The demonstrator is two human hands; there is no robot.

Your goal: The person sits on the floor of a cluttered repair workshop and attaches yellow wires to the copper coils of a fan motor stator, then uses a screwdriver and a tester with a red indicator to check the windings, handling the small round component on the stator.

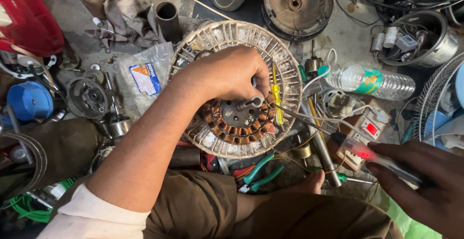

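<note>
Nearest, sitting with brown-trousered knees (251, 215) drawn up at the bottom edge. Just beyond, gripping a red-lit tester probe (382, 159) in the right hand (425, 186), fingers clenched around its handle, its thin metal tip (290, 112) reaching left to the copper windings (227, 125). Lying between the knees and the motor, green-handled pliers (258, 171). Further out, resting the left hand (232, 75) on top of the round fan motor stator (237, 89), fingers curled down and pinching the steel shaft (251, 103) at its centre; the stator lying flat on the cluttered floor, mid-frame. Touching its right rim, a yellow-handled screwdriver (275, 94). Sitting to the right, a switch box with a red switch (365, 125) and a clear plastic water bottle (372, 82). Lying to the left, a small plastic packet (145, 77) and a blue cap (29, 101). Farthest, resting at the top edge, a round metal motor cover (297, 5) and a dark pipe (166, 19).
</note>
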